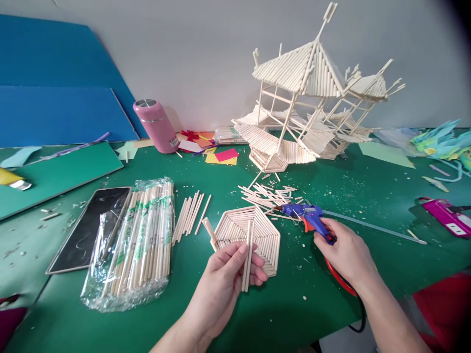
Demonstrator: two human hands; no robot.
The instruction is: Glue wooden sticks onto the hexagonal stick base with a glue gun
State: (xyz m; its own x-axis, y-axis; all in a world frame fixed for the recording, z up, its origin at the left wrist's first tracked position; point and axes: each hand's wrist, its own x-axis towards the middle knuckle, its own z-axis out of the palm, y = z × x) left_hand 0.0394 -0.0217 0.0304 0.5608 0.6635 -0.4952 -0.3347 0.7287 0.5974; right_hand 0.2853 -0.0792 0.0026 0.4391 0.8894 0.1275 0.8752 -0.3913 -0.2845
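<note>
Your left hand (230, 264) pinches slim wooden sticks (249, 260) over a ribbed, many-sided panel (231, 223); your right hand (346, 250) closes round a blue plastic glue gun (312, 214).

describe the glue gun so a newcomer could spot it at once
On the green table, find the stick house by the wall. Nearer, by a pile of loose sticks, the right hand grips the glue gun. Unlike those pale sticks, it is blue with an orange trigger.

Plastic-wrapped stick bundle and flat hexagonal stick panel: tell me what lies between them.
The head view shows loose wooden sticks on the green table between the bundle and the panel.
</note>
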